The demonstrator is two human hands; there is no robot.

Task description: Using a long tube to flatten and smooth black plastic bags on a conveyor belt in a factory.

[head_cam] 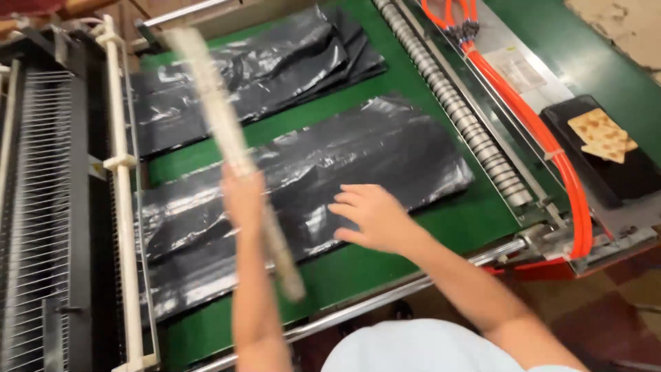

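Head view shows the left hand clamped on a pale stick over the near black bag stack, the right hand spread flat on it, apparently smoothing; next calls for an even press

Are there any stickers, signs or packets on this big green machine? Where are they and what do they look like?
Label: pale rectangular sticker on the grey metal strip beside the orange hoses, upper right; too blurred to make out.
Cardboard pieces: tan, jagged scraps lying on a black tray, far right.
Plastic bags: shiny black, flat stacks on the green table, under the right hand; no labels showing.
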